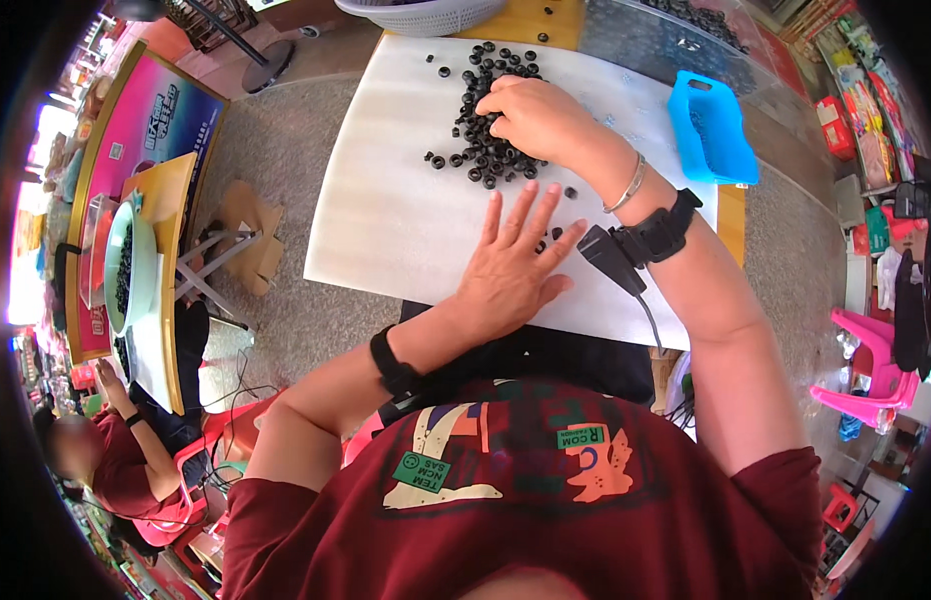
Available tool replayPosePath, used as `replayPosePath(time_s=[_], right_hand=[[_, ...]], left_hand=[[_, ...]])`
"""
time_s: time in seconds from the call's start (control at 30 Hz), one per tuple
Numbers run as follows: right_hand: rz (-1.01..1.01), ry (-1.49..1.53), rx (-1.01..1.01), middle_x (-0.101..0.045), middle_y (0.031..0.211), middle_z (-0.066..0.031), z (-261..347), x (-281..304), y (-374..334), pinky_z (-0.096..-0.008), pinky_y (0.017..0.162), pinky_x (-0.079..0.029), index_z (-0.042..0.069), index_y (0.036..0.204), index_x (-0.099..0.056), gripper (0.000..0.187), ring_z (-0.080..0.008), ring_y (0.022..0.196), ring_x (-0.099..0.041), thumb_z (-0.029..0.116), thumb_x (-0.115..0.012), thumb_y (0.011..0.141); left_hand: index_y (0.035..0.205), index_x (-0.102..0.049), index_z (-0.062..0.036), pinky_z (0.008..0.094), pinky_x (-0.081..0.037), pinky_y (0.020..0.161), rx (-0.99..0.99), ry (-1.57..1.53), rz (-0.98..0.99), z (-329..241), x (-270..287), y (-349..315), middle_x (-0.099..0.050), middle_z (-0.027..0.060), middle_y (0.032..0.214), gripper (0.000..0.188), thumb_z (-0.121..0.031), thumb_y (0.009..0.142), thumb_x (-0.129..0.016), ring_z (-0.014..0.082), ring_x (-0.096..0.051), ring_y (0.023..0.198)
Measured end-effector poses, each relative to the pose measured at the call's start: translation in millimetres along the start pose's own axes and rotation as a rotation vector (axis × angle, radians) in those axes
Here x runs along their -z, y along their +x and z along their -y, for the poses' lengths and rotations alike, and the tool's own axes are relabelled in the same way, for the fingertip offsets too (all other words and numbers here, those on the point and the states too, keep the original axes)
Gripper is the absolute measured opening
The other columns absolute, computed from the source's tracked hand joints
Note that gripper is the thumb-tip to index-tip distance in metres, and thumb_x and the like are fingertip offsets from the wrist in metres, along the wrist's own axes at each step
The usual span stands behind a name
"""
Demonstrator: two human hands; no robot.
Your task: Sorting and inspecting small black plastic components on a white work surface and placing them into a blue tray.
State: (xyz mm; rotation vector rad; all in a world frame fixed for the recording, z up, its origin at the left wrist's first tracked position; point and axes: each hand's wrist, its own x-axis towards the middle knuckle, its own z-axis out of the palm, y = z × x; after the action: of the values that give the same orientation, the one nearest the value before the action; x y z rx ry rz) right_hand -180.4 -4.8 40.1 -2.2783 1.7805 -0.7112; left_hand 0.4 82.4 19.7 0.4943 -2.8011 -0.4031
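A loose pile of small black ring-shaped pieces [493, 162], with holes in their middles, lies on a white sheet [370, 200] over the table. My right hand [547, 118] reaches into the pile's right side. Its fingers are bent and drawn together, and their tips are partly hidden, so what they hold cannot be made out. Just nearer to me, my left hand [507, 265] rests flat on the sheet with its fingers spread, holding nothing. A few single black pieces [570, 192] lie around its fingertips, apart from the pile.
A blue handled tray [730, 170] stands at the sheet's right edge. Beyond the sheet are a grey basket [435, 22] and a clear bin [625, 40]. At left, a second table holds a pale green bowl [135, 300]; another person's hand [113, 388] is near it. A pink stool [880, 375] stands right.
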Motion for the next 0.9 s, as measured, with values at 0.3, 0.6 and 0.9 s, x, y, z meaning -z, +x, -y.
replayPosePath(time_s=[0.3,0.6,0.9], right_hand=[[-0.197,0.010,0.003,-0.057,0.102,-0.0091,8.4,-7.2,-23.5,-0.0389,0.086,-0.047,0.006,0.104,-0.066,0.028,-0.0281,0.100,-0.055,0.017,-0.067,0.079],[-0.470,0.052,0.000,-0.057,0.104,-0.0090,8.9,-21.3,-47.3,-0.0413,0.089,-0.041,0.007,0.101,-0.065,0.026,-0.0299,0.100,-0.051,0.022,-0.068,0.080],[-0.593,0.765,-0.313,-0.064,0.092,-0.0056,1.6,0.2,-69.9,-0.0273,0.079,-0.046,0.001,0.092,-0.066,0.015,-0.0150,0.086,-0.058,0.015,-0.064,0.088]], left_hand=[[0.136,-0.050,-0.0160,0.0588,-0.010,0.114,0.087,0.090,-0.095,17.6,-22.5,10.3,-0.030,0.0179,0.149,0.048,-0.022,0.089,-0.059,0.0366,-0.019,0.142],[0.134,-0.049,-0.0097,0.0550,-0.016,0.114,0.210,0.081,-0.203,39.2,-9.7,8.4,-0.033,0.0202,0.147,0.053,-0.013,0.083,-0.063,0.0382,-0.025,0.140],[0.138,-0.043,-0.0078,0.0520,-0.018,0.114,0.253,-0.005,-0.315,49.2,-7.8,3.6,-0.032,0.0221,0.147,0.061,-0.019,0.082,-0.066,0.0397,-0.027,0.138]])
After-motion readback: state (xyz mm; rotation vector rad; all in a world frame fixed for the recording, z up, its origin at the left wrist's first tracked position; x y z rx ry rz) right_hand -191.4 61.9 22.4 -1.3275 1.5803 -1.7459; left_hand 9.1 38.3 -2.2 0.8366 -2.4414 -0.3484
